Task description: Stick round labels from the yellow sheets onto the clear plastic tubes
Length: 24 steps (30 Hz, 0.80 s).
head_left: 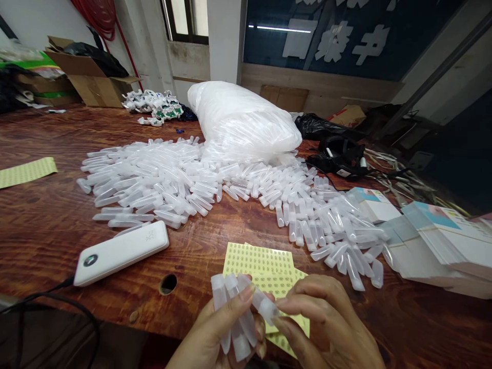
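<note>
Several translucent plastic tubes with flat caps are fanned out in my left hand, its thumb lying across them. One tube points to the right. My right hand has its thumb and forefinger closed at this tube's capped end; whether a small sticker is between them I cannot make out. Under and behind my hands lie yellow sticker sheets with rows of small dark-printed labels. Beyond them a large heap of similar tubes spreads over the brown wooden table.
A white power bank with a black cable lies left, near a hole in the tabletop. Behind the heap stands a big white plastic bag. Stacks of printed cards are at right. Another yellow sheet lies far left.
</note>
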Motion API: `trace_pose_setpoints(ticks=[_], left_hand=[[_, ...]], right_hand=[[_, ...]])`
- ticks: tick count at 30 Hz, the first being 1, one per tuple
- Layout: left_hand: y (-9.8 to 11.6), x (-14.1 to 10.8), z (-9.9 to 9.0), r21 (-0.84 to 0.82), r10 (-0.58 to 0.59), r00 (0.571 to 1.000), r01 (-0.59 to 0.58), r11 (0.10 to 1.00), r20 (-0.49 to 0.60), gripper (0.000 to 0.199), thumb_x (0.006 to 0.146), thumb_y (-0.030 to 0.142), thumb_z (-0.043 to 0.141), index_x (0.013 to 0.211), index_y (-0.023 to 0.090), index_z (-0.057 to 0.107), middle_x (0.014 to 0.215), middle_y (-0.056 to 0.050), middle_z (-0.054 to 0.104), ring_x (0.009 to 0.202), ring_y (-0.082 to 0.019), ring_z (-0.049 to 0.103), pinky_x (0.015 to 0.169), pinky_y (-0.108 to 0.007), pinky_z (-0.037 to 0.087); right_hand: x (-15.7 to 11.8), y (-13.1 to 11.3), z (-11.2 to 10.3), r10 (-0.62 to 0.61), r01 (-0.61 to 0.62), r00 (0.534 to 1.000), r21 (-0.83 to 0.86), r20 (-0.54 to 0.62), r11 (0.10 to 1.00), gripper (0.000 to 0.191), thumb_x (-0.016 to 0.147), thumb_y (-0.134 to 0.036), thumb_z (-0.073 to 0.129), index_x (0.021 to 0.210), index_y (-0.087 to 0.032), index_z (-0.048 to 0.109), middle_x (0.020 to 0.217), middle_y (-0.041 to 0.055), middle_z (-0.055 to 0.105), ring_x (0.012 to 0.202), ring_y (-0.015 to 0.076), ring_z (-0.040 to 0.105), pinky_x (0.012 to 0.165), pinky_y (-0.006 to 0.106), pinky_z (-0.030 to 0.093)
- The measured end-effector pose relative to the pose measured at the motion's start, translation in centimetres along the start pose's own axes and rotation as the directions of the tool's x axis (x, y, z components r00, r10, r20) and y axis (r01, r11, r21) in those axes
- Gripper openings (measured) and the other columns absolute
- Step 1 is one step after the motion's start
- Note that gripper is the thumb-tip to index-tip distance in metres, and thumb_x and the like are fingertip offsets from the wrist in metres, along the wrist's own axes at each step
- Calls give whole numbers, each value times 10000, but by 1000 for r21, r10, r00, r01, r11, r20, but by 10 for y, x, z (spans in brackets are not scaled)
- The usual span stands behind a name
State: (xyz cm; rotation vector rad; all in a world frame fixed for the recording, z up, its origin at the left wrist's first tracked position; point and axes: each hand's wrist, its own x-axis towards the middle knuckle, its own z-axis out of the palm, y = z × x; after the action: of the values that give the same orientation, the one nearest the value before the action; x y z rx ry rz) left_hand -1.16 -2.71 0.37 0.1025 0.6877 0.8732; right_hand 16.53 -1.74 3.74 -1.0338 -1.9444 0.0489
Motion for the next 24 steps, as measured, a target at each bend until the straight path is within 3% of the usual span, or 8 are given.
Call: trace_pose_setpoints(ticks=[7,16,21,24], left_hand=[[-2,-6,2,5,34,999,-34,999,-24,290,734,313,976,868,141,784,714,-37,716,587,-142,636,632,-230,532],[-1,-5,2,23,-13,1000,13,1000,1,316,708,354,994,825,138,795,684,-34,727,584,-128,649,618,-202,542],[-1,-4,6,38,-23,1000,24,999,-13,386,640,387,1025,798,130,785,662,-24,711,561,-115,632,581,-185,540],[0,-6,11,24,-29,997,31,999,-71,428,573,373,1052,787,126,777,672,-32,712,556,-121,618,580,-202,550]], right_hand=[[0,7,-8,-68,58,988,71,140,996,108,1015,-305,657,922,-256,680,807,-5,635,776,127,658,713,227,569],[-3,10,-10,-68,50,980,101,184,994,80,1001,-270,675,922,-261,661,824,-7,612,805,136,640,757,233,553],[-2,7,-12,43,-77,970,136,238,988,180,1076,-307,527,921,-269,611,871,-19,614,871,109,645,816,174,527],[-6,4,-13,142,-228,922,209,360,951,128,1083,-270,497,984,-277,577,984,-11,606,995,108,635,923,166,518]])
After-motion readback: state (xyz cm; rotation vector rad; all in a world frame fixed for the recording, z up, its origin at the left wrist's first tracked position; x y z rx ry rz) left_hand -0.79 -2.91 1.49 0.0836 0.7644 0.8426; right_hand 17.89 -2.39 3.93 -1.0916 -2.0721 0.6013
